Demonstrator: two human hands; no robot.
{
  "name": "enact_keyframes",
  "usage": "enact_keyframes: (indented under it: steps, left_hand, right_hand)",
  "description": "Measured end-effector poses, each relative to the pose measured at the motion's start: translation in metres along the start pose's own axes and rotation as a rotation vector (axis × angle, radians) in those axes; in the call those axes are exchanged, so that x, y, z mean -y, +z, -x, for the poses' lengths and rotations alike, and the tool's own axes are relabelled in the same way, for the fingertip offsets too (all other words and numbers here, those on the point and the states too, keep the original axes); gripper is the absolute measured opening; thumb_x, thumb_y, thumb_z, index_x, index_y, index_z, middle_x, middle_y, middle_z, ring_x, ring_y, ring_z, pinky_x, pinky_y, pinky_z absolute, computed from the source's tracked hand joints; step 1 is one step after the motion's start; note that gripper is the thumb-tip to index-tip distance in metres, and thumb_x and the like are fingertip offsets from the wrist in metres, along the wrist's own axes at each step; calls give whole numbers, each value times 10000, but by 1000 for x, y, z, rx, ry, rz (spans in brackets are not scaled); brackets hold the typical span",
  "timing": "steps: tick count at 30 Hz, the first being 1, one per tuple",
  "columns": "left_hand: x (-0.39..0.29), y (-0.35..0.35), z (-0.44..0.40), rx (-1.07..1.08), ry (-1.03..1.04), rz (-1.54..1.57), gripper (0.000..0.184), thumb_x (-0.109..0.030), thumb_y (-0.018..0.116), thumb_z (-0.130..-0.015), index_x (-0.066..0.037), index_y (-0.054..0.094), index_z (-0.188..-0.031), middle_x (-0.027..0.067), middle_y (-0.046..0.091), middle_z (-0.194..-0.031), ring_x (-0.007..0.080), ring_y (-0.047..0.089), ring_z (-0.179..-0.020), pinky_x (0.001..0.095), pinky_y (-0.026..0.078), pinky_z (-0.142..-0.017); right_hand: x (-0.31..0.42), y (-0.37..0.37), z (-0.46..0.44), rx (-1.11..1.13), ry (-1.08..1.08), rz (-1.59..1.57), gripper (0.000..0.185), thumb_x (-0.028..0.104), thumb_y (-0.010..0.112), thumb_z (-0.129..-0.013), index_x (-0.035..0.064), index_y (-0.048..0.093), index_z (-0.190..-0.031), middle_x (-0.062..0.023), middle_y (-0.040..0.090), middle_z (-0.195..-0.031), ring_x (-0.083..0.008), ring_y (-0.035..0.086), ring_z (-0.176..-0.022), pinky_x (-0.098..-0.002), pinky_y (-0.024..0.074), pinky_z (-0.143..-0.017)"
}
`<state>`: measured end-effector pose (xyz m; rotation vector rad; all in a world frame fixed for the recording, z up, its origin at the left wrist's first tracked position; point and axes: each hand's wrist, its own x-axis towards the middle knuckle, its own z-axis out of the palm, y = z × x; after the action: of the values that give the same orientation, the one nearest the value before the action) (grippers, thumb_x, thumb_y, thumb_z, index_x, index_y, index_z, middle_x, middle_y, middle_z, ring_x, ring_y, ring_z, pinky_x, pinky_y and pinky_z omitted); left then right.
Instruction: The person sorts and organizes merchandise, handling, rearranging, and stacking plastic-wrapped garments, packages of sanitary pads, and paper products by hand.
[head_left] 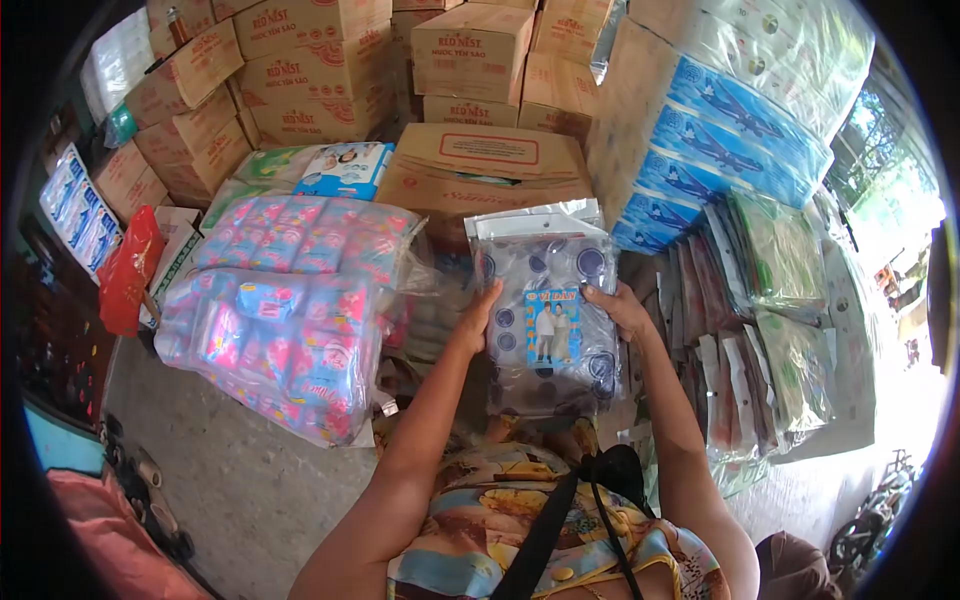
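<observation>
Between my hands is a flat, clear plastic package of grey fabric with dark round spots and a blue picture label on its front. My left hand grips its left edge. On the opposite edge, my right hand holds it with the thumb on top. The package is upright in front of my body, its top flap raised. Left of it lie large clear bags of pink and blue packs. To its right stand stacks of similar flat plastic packages.
Brown cartons are piled at the back, with a wide carton just beyond the package. Tall blue-printed wrapped packs rise at the right. A red plastic bag is at the left. Shoes sit on the concrete floor.
</observation>
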<state>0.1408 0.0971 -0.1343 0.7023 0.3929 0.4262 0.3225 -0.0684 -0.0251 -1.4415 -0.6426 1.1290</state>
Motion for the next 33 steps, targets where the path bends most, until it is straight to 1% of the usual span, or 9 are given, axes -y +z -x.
enact_keyframes:
  steps: [7, 9, 15, 18, 21, 24, 28, 30, 33]
  left_hand:
    - [14, -12, 6, -6, 64, 44, 602, -440, 565, -768, -61, 388, -1201, 54, 504, -1057, 155, 499, -948, 292, 425, -790]
    - [16, -1, 5, -174, 215, -146, 523, -464, 531, -788, -50, 480, -1104, 56, 557, -976, 143, 548, -841, 290, 458, -721]
    - [-1, 45, -5, -45, 619, -383, 539, -473, 541, -779, -20, 491, -1067, 41, 533, -978, 127, 505, -884, 262, 416, -757]
    - [4, 59, 9, -57, 471, -387, 564, -405, 571, -781, -38, 411, -1178, 31, 478, -1072, 137, 440, -973, 268, 342, -860]
    - [23, 59, 19, -162, 345, -511, 544, -395, 549, -800, -29, 411, -1178, 40, 488, -1069, 142, 440, -980, 275, 346, -859]
    - [53, 35, 12, -92, 365, -573, 500, -374, 523, -822, -20, 425, -1161, 52, 502, -1063, 150, 455, -974, 280, 353, -856]
    - [60, 29, 1, -105, 192, -380, 487, -379, 492, -839, -12, 434, -1154, 67, 511, -1061, 167, 479, -968, 296, 366, -857]
    - [37, 58, 11, -176, 189, -232, 634, -488, 433, -831, -12, 353, -1242, 81, 432, -1207, 213, 419, -1090, 320, 335, -916]
    - [11, 75, 5, -101, 309, -231, 673, -532, 414, -820, -17, 343, -1247, 80, 417, -1224, 217, 409, -1104, 347, 335, -925]
  right_hand:
    - [-18, 9, 12, -45, -95, -58, 545, 301, 714, -687, 29, 486, -1101, -58, 560, -1003, -157, 532, -900, -305, 438, -773]
    - [-20, 2, 10, -69, -178, -20, 525, 272, 723, -680, 45, 499, -1096, -42, 566, -998, -142, 531, -886, -296, 434, -774]
    - [19, -21, 29, -98, -267, 45, 462, 210, 742, -652, 46, 546, -1037, -21, 585, -938, -122, 538, -857, -271, 432, -759]
    - [11, -38, 31, -124, -250, 83, 434, 180, 741, -647, 56, 562, -1022, -7, 593, -912, -110, 538, -846, -263, 427, -763]
    - [-6, -50, 36, -38, -126, 133, 529, 101, 726, -630, 31, 508, -1107, -40, 570, -1000, -153, 519, -922, -296, 401, -832]
    - [-40, -57, 36, 4, -108, 190, 596, 135, 772, -580, 43, 515, -1110, -48, 572, -1018, -189, 527, -935, -316, 396, -853]
    - [-60, -57, 29, -85, -227, 347, 603, 182, 760, -598, 22, 495, -1116, -76, 581, -1012, -193, 531, -930, -313, 396, -842]
    - [-50, -46, 32, -158, -260, 488, 592, 192, 750, -614, 17, 488, -1115, -91, 584, -1011, -191, 535, -927, -310, 402, -830]
    - [10, -2, 79, -261, -395, 619, 524, 188, 727, -659, 8, 497, -1094, -58, 581, -999, -155, 517, -923, -300, 400, -830]
